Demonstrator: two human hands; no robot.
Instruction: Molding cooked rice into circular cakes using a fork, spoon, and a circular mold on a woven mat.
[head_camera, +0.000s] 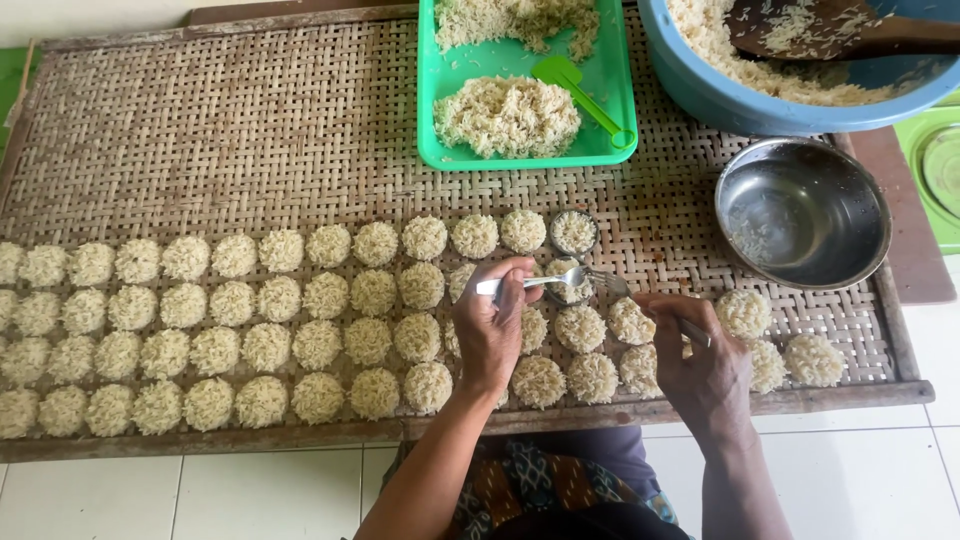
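1. Head view: you are looking straight down at a large woven bamboo drying tray (250, 130) lying over a white tiled floor (180, 495).
2. Your left hand (490, 330) is gripping a silver metal spoon (535, 282) by its handle, bowl pointing right.
3. Your right hand (700, 365) is closing around a silver metal fork (625, 292), tines pointing left and meeting the spoon tip.
4. Both utensil tips are sitting over a small round metal ring mould (568, 285) filled with rice, resting on the tray just in front of your hands.
5. A second small round ring mould (573, 232) packed with rice is sitting just above it, at the end of the top row.
6. Rows of round pale cooked-rice cakes (215, 350) are covering the near half of the tray, touching or nearly touching each other.
7. A green rectangular plastic tray (605, 75) at top centre is holding loose rice heaps and a green plastic paddle (580, 90).
8. A big blue round plastic basin (720, 100) at top right is holding rice and a brown wooden ladle (800, 25).
9. An empty round stainless steel bowl (802, 212) is standing on the tray's right end, well apart from your right hand.
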